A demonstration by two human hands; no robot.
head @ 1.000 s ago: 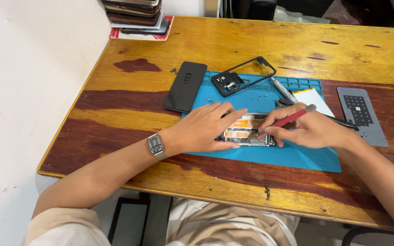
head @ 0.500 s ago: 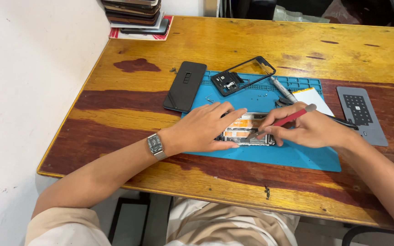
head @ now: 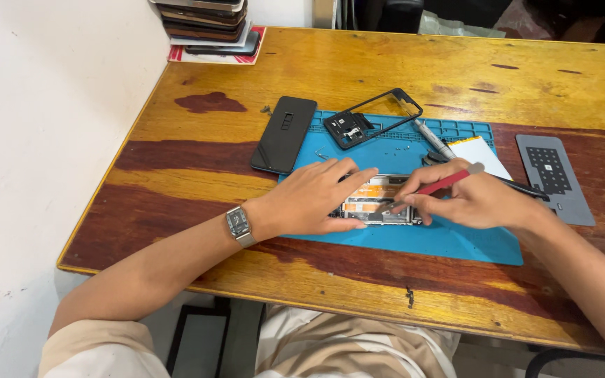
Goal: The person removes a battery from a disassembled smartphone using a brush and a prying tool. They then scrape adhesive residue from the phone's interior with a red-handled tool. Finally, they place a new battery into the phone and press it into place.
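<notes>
The right hand (head: 481, 203), just right of the frame's centre, pinches a red-handled screwdriver (head: 442, 183) between thumb and fingers, its tip down on the opened phone (head: 376, 204). The left hand (head: 313, 199) lies flat, fingers spread apart, pressing on the phone's left end and closed on nothing. The phone sits at mid-frame on the blue work mat (head: 456, 241), its insides facing up.

Done well, I judge, this step wants the driver held upright and seated square, turned with light fingertip force while the left hand pins the body against sliding.

Further out, a black back cover (head: 285, 134) and an empty black frame (head: 372, 117) lie toward the upper left of the mat, a grey pad (head: 554, 178) at the right, all on the wooden table (head: 358, 63).
</notes>
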